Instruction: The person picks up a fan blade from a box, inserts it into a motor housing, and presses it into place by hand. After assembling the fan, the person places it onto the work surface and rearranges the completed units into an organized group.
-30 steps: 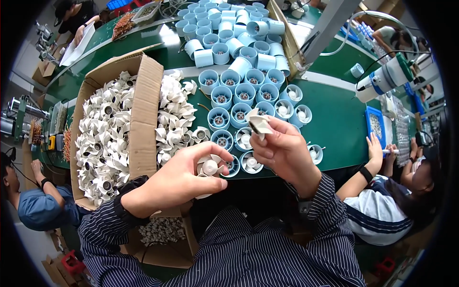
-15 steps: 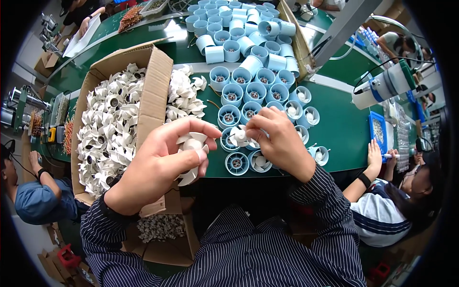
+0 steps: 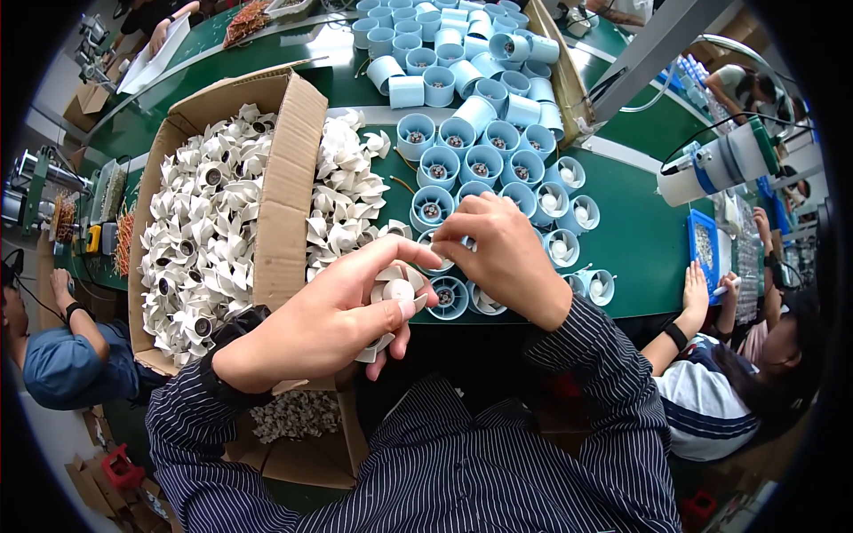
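My left hand (image 3: 324, 324) curls around white fan wheels (image 3: 396, 284), thumb on the hub of the front one, near the table's front edge. Right of it, my right hand (image 3: 506, 253) reaches over the light blue round housings (image 3: 447, 298), its thumb and fingers closed together at a housing. What those fingertips pinch is hidden behind the hand. Several housings stand upright with open tops, showing motor parts inside; others at the right, such as one housing (image 3: 601, 287), have a white fan wheel in them.
A cardboard box (image 3: 291, 191) full of white fan wheels stands at the left, with a loose pile (image 3: 342, 186) beside it. More blue housings (image 3: 435, 53) crowd the back. A metal post (image 3: 653, 58) rises at right. Co-workers sit on both sides; a blue tray (image 3: 702, 240) lies right.
The view has shifted slightly. My right fingertips, which held a visible white fan wheel, have come down at a housing and the wheel is out of sight. The left hand keeps its fan wheels.
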`<action>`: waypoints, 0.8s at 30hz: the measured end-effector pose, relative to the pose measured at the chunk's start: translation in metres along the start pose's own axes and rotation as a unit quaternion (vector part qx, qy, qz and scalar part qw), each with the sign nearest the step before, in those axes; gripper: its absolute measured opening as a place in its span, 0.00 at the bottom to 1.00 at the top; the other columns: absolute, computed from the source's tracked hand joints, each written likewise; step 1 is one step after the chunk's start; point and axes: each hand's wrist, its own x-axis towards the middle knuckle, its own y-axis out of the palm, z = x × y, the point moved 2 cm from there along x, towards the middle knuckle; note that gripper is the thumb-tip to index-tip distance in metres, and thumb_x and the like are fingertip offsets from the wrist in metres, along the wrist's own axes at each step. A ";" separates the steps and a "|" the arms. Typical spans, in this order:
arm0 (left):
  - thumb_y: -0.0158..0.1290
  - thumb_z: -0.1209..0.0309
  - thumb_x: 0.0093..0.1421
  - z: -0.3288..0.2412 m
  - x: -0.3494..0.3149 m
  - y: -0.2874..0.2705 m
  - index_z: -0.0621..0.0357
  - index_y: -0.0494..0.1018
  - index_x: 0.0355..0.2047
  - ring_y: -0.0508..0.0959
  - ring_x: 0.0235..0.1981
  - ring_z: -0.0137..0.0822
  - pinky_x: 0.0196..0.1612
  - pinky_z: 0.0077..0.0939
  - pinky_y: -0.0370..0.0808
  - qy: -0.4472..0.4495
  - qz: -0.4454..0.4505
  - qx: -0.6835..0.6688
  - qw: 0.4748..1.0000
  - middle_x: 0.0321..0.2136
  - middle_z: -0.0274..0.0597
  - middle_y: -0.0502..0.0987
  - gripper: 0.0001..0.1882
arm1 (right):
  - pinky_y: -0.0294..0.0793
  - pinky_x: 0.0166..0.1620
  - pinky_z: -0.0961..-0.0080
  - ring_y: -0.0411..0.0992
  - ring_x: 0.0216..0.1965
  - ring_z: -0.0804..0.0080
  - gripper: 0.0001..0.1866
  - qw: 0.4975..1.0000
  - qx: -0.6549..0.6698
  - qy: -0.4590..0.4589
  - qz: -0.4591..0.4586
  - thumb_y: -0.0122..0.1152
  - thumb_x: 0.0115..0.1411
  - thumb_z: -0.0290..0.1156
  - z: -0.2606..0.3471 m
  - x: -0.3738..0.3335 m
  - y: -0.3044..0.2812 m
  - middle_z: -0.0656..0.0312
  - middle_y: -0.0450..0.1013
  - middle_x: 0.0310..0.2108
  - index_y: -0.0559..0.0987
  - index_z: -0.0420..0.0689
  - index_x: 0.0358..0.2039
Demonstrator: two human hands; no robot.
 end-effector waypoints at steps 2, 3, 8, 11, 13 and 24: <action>0.50 0.76 0.74 0.001 0.002 0.000 0.62 0.66 0.65 0.83 0.34 0.26 0.29 0.21 0.83 0.031 -0.007 0.049 0.998 0.49 0.44 0.79 0.21 | 0.71 0.46 0.61 0.74 0.39 0.59 0.04 1.000 -0.019 -0.010 0.010 0.69 0.61 0.29 0.006 -0.001 0.003 0.61 0.76 0.32 0.85 0.45 0.29; 0.50 0.76 0.74 0.000 0.001 0.002 0.62 0.66 0.65 0.83 0.34 0.26 0.29 0.21 0.83 0.029 -0.005 0.051 0.998 0.49 0.44 0.79 0.21 | 0.73 0.46 0.61 0.74 0.40 0.59 0.04 0.998 -0.056 -0.024 0.007 0.70 0.61 0.30 0.009 0.000 0.005 0.61 0.77 0.32 0.86 0.45 0.30; 0.55 0.84 0.64 0.008 0.000 0.000 0.61 0.64 0.66 0.87 0.38 0.40 0.38 0.33 0.83 0.178 -0.075 0.290 0.937 0.51 0.49 0.82 0.30 | 0.75 0.43 0.64 0.74 0.36 0.61 0.05 0.998 0.036 -0.044 -0.019 0.72 0.64 0.29 0.007 -0.001 -0.002 0.59 0.77 0.30 0.87 0.42 0.36; 0.55 0.86 0.60 0.017 0.003 -0.003 0.61 0.63 0.67 0.86 0.45 0.55 0.44 0.44 0.82 0.253 -0.120 0.392 0.876 0.50 0.51 0.82 0.34 | 0.74 0.33 0.78 0.74 0.29 0.78 0.07 0.963 0.263 0.045 -0.034 0.73 0.63 0.22 0.022 -0.012 -0.027 0.62 0.81 0.32 0.87 0.40 0.42; 0.55 0.86 0.60 0.019 0.005 -0.001 0.62 0.63 0.69 0.85 0.46 0.60 0.45 0.49 0.83 0.304 -0.137 0.462 0.822 0.50 0.54 0.80 0.35 | 0.74 0.33 0.80 0.74 0.28 0.81 0.11 0.952 0.305 0.028 -0.008 0.78 0.61 0.23 0.034 -0.017 -0.038 0.65 0.82 0.31 0.87 0.40 0.43; 0.64 0.83 0.58 0.017 0.000 0.007 0.62 0.63 0.71 0.86 0.38 0.49 0.43 0.41 0.83 0.263 -0.166 0.484 0.818 0.52 0.54 0.79 0.41 | 0.76 0.35 0.78 0.77 0.30 0.76 0.08 0.885 0.429 0.176 -0.034 0.65 0.75 0.29 0.009 -0.033 -0.031 0.63 0.79 0.32 0.80 0.36 0.42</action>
